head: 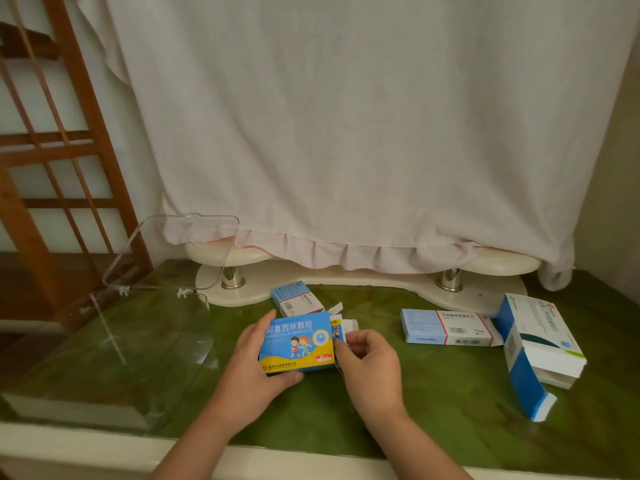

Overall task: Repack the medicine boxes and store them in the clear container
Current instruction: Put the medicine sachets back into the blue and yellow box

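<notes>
Bearing "AMOXICILLIN GRANULES", a blue-and-yellow cardboard box [298, 341] is clasped by the left grip [256, 370], its end flap [337, 332] pinched by the right grip [369, 358]. A clear plastic container [86, 407] is stood nearby, lid raised.

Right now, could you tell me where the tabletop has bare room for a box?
The widest bare patch is the near tabletop between the right hand and the open box. A smaller one lies between that hand and the flat box. The container looks empty. Crowded: behind the held box by the small box, and where flat and open boxes meet.
</notes>
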`<state>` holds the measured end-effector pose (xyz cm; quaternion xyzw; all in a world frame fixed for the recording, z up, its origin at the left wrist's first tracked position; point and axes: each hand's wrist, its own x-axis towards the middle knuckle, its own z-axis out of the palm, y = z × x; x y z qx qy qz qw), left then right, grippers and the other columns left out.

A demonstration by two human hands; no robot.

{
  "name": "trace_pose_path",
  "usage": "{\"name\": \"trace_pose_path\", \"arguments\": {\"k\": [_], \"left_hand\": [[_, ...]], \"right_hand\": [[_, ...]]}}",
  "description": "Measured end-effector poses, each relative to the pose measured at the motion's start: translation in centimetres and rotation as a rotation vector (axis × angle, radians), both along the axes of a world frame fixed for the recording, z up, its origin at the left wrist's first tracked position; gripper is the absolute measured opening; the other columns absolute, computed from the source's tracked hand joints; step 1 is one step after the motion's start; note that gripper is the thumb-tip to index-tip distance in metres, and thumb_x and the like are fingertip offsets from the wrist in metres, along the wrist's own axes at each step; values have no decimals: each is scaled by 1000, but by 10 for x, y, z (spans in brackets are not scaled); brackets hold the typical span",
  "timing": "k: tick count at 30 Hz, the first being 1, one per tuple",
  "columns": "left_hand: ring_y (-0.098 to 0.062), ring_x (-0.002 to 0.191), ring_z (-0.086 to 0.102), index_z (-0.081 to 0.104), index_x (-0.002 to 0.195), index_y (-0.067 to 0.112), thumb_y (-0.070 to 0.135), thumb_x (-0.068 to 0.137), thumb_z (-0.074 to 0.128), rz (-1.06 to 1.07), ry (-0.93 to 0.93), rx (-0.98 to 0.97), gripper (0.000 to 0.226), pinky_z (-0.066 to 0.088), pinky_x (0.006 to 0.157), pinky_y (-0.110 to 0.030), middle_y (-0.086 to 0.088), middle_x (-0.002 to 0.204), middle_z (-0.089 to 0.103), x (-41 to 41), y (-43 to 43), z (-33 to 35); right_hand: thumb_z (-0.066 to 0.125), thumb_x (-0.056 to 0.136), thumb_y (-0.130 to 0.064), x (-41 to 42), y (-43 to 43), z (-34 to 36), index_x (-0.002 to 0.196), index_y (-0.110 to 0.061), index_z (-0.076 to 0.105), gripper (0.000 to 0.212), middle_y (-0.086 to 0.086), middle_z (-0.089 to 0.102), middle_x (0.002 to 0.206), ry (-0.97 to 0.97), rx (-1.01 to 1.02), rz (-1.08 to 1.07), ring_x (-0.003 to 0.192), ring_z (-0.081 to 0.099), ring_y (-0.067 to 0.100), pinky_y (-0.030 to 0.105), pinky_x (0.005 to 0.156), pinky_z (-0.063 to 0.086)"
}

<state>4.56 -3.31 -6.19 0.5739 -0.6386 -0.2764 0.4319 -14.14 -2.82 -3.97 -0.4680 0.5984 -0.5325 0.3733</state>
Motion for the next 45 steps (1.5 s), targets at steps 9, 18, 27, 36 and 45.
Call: {"name": "trace_pose_path", "arguments": {"k": [9, 18, 27, 36, 45], "left_hand": [[-3, 118, 54, 29, 148, 42, 18, 64, 91, 2, 0, 5, 107, 56, 84, -22, 18, 140, 35, 0, 0, 1], [-3, 117, 54, 27, 149, 42, 18, 66, 90, 5, -7, 10, 107, 54, 77, -14, 17, 141, 35, 0, 2, 3], [13, 109, 47, 16, 153, 37, 19, 74, 85, 115, 95, -17, 106, 40, 81, -9, 16, 140, 32, 0, 3, 5], [-3, 114, 45, 9, 156, 32, 21, 79, 81, 207, 157, -60, 106, 39, 94, -24, 8, 143, 34, 0, 0, 8], [24, 93, 50, 10, 156, 33, 17, 79, 81, 200, 158, -16, 106, 43, 66, -3, 12, 133, 37, 0, -2, 5]], "right_hand": [[67, 90, -20, -1, 0, 3, 84, -24, 72, 9, -9, 72, 78, 86, 34, 80, 74, 68, 5, 23, 64, 58], [63, 93, -14, -9, -1, 4, 91, -26, 77, 19, -6, 75, 79, 49, 53, 275, 58, 60, -2, 14, 53, 47], [57, 89, -6, -42, -14, -4, 92, -23, 67, 20, -4, 67, 77, 80, -62, -42, 58, 54, 6, 10, 51, 42], [51, 92, -34, -25, -18, -9, 139, -28, 50, 47, -8, 44, 148, 864, -92, 294, 138, 35, 15, 34, 115, 25], [52, 91, -47, -8, -36, -17, 141, -24, 43, 56, -1, 38, 152, 869, -106, 341, 141, 32, 19, 39, 120, 22]]}}
